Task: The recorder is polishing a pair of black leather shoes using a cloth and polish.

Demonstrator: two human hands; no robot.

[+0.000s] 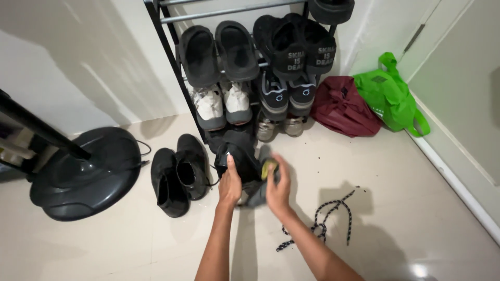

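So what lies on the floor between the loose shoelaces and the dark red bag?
In the head view, only bare tile with a few dark specks lies between the shoelaces and the dark red bag.

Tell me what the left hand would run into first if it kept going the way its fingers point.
The left hand already grips the black shoe, so that comes first. Past it, probably the shoe rack's bottom shelf, though depth is unclear.

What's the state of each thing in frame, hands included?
left hand: gripping the black shoe
black shoe: held up off the floor
right hand: pressing a yellow-green sponge to the shoe
black boots: on the floor, unlaced
laces: loose on the floor
shoe rack: loaded with pairs
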